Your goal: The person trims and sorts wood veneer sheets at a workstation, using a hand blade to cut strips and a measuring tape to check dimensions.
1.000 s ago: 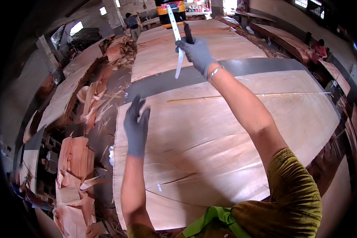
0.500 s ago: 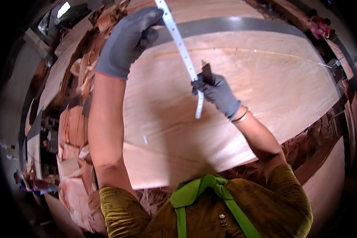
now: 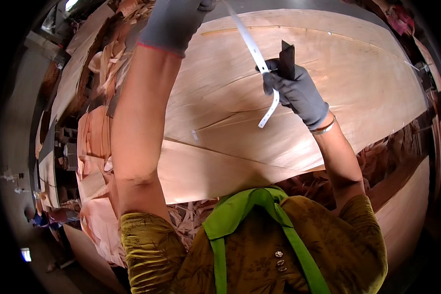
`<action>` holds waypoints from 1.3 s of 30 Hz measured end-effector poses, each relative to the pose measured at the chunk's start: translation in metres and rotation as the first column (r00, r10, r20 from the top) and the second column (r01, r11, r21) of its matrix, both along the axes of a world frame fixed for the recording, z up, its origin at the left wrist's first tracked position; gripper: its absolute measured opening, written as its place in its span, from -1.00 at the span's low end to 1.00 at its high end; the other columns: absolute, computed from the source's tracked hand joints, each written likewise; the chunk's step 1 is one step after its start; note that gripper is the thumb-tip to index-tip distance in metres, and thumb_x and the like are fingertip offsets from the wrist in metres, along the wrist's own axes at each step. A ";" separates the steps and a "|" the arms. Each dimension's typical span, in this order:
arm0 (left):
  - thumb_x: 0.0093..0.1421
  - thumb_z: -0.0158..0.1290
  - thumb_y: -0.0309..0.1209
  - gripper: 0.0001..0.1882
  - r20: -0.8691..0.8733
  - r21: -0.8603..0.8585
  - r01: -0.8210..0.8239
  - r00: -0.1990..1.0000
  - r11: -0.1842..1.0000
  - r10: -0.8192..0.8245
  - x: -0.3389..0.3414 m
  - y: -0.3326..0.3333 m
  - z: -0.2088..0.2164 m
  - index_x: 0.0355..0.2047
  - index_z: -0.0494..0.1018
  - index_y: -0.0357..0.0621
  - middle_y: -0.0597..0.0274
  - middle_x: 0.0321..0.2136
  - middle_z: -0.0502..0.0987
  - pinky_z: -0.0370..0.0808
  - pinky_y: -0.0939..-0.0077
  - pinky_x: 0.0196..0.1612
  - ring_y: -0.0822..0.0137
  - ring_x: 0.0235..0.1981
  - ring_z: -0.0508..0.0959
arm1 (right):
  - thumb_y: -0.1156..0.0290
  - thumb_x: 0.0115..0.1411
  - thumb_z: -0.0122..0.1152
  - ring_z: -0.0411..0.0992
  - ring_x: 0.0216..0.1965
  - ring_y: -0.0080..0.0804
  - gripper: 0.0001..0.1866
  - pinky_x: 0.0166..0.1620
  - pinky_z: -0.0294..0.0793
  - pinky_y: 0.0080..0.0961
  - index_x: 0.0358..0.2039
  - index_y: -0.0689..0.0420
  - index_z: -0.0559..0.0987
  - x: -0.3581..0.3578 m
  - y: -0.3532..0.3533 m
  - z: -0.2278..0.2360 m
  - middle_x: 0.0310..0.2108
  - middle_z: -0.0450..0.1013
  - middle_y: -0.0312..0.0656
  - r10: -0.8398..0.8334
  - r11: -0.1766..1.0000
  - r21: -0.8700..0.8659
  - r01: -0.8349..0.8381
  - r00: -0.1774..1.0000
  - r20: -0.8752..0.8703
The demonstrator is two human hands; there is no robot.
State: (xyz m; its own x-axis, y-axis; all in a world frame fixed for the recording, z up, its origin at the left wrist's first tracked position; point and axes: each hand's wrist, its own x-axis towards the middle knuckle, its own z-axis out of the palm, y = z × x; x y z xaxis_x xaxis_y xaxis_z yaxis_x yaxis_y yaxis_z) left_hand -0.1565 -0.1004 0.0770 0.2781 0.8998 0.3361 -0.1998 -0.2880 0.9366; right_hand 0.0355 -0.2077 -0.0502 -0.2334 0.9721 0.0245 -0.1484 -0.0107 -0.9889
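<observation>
The white perforated strip (image 3: 253, 48) slants above the pale wood sheet (image 3: 362, 98), its far end by the left hand (image 3: 174, 24) and its near tail hanging past the right hand (image 3: 301, 90), toward the sheet's middle. The right grip is closed, pinching the strip while also holding a dark flat blade (image 3: 288, 62) upright; the left fingers are mostly cut off at the far edge of view, so I cannot tell how far that grip is closed. Nearer than both hands, the sheet runs to a slanting near edge, just ahead of the green strap (image 3: 237, 223). Creases cross its surface, and a small white tab (image 3: 195, 134) lies left of centre. Wood scraps (image 3: 188, 223) lie beyond the near edge, reddish veneer (image 3: 94, 130) to the left; a person in pink (image 3: 401, 20) is far right.
</observation>
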 end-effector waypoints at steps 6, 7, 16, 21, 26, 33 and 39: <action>0.22 -0.05 -0.44 -0.74 -0.270 -0.233 0.061 0.955 0.970 -0.125 -0.120 0.012 -0.179 -0.09 0.42 -0.20 0.24 -0.29 0.52 0.41 0.71 -0.41 0.53 -0.42 0.48 | 0.39 0.15 0.14 0.40 -0.53 -0.61 -0.83 -0.50 0.33 -0.73 -0.29 0.20 0.52 -0.051 -0.030 -0.089 -0.57 0.44 -0.33 0.093 0.930 -0.350 -0.111 0.993 -0.068; 0.12 0.03 -0.59 -0.75 -0.250 -0.585 -0.105 0.967 0.804 -0.056 -0.147 0.004 -0.228 -0.15 0.44 -0.27 0.18 -0.38 0.56 0.50 0.63 -0.41 0.44 -0.37 0.54 | 0.38 0.16 0.12 0.34 -0.60 -0.63 -0.84 -0.55 0.27 -0.72 -0.31 0.18 0.53 -0.075 -0.047 -0.134 -0.58 0.43 -0.34 -0.001 0.835 -0.542 -0.097 0.984 -0.178; -0.04 0.19 -0.50 -0.74 -0.582 -0.098 -0.356 0.778 0.929 0.236 -0.189 0.067 -0.417 -0.27 0.51 -0.17 0.22 -0.46 0.58 0.48 0.56 -0.35 0.39 -0.46 0.54 | 0.38 0.18 0.12 0.30 -0.66 -0.60 -0.85 -0.56 0.29 -0.64 -0.43 0.21 0.50 -0.170 -0.014 -0.247 -0.64 0.39 -0.30 -0.108 0.800 -0.569 0.189 0.979 0.173; -0.05 0.18 -0.42 -0.68 -0.795 0.119 -0.243 0.558 0.963 0.239 -0.169 0.096 -0.416 -0.21 0.50 -0.02 0.17 -0.37 0.57 0.47 0.45 -0.26 0.25 -0.31 0.56 | 0.36 0.15 0.16 0.23 -0.72 -0.67 -0.86 -0.64 0.16 -0.66 -0.48 0.13 0.51 -0.174 0.006 -0.277 -0.69 0.39 -0.34 -0.289 0.763 -0.529 0.371 0.928 0.235; 0.05 0.00 -0.44 -0.60 -0.913 0.315 0.042 0.288 0.948 0.290 -0.180 0.103 -0.414 -0.05 0.44 0.09 0.17 -0.03 0.45 0.36 0.33 -0.05 0.22 0.04 0.39 | 0.34 0.15 0.16 0.19 -0.78 -0.65 -0.84 -0.71 0.14 -0.65 -0.49 0.14 0.52 -0.175 0.015 -0.282 -0.71 0.38 -0.33 -0.311 0.689 -0.563 0.455 0.888 0.338; 0.15 -0.20 -0.40 -0.50 -0.892 0.410 0.708 0.181 0.575 0.414 -0.196 0.076 -0.414 0.11 0.30 0.34 0.01 0.16 0.23 0.11 -0.02 0.18 0.06 0.17 0.24 | 0.32 0.15 0.14 0.17 -0.78 -0.65 -0.85 -0.72 0.13 -0.64 -0.47 0.13 0.52 -0.172 0.019 -0.263 -0.70 0.38 -0.34 -0.281 0.651 -0.634 0.416 0.909 0.308; 0.13 -0.17 -0.42 -0.45 -0.896 0.394 0.704 0.150 0.591 0.419 -0.197 0.074 -0.417 0.13 0.27 0.45 -0.03 0.14 0.21 0.14 -0.06 0.15 0.00 0.16 0.22 | 0.34 0.17 0.12 0.20 -0.72 -0.64 -0.86 -0.66 0.17 -0.66 -0.46 0.11 0.50 -0.239 -0.004 -0.258 -0.66 0.34 -0.37 -0.288 0.551 -0.801 0.236 0.954 0.083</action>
